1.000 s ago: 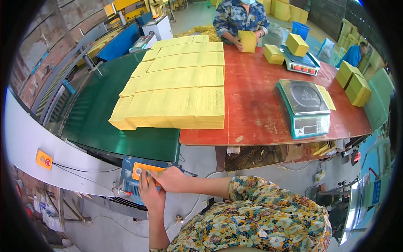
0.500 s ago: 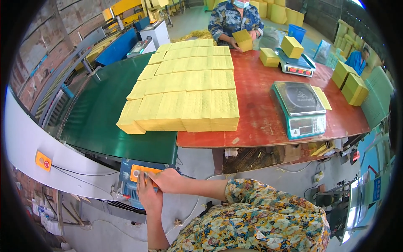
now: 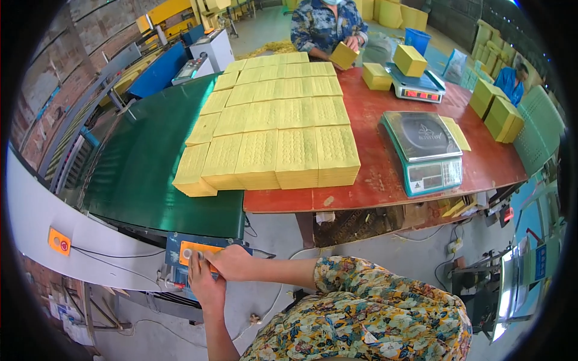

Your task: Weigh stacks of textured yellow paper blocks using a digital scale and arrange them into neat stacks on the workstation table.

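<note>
Both hands [image 3: 220, 274] low, fingers [image 3: 195, 263] seemingly pressing blue control box [image 3: 180, 256]

There is one view, from a camera worn on the person's head. It looks down and forward. The picture is round and bends straight lines near its rim. The person's flowered sleeve [image 3: 373, 313] comes in from 5 o'clock, very close to the camera. Both hands sit low at 7 o'clock by a small blue control box [image 3: 195, 256], also close. In the middle the red table [image 3: 385, 180] with yellow stacks [image 3: 271, 144] lies a bit farther off. The green belt [image 3: 144, 162] runs toward 10 o'clock. Another worker [image 3: 328, 24] sits far away at 12 o'clock.
</note>
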### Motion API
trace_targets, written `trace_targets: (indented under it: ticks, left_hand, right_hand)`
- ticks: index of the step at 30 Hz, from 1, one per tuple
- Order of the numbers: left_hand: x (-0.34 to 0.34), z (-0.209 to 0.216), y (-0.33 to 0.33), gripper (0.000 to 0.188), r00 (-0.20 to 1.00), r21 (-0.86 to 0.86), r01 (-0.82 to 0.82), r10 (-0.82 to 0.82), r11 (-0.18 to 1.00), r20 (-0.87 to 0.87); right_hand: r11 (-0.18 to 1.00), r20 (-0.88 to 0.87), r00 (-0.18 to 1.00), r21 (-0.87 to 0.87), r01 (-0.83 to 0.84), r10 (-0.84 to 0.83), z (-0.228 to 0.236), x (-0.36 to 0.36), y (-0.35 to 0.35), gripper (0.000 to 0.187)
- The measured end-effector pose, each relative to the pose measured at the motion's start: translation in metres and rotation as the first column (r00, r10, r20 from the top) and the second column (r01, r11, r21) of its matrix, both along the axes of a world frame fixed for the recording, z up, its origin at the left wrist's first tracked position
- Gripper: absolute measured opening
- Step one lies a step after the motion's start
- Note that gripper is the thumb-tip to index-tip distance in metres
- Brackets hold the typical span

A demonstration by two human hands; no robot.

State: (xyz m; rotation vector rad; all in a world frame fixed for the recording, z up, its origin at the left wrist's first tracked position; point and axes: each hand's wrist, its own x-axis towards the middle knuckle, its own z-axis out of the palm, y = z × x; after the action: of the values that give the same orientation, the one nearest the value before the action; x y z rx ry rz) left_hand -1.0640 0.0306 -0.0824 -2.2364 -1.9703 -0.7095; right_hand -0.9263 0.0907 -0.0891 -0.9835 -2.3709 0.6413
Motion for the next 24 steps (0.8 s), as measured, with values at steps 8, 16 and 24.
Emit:
trace_targets:
  ticks: [8,16,24]
  left_hand:
    - [-0.005,0.03,0.0,0.048,0.997,-0.197,0.051,-0.062,0.979,-0.047]
    - [0.21,0.087,0.078,0.039,0.913,0.009,0.372,-0.367,0.928,0.177]
    - [0.422,0.03,0.225,0.032,0.748,0.04,0.655,-0.655,0.754,0.107]
  right_hand:
    - [0.973,-0.116,0.98,-0.184,0.14,-0.163,0.032,0.098,-0.017,0.046]
    - [0.832,-0.587,0.656,-0.057,0.551,-0.474,0.022,0.3,-0.036,0.021]
    - [0.626,-0.665,0.372,-0.184,0.758,-0.647,0.003,0.424,0.048,0.026]
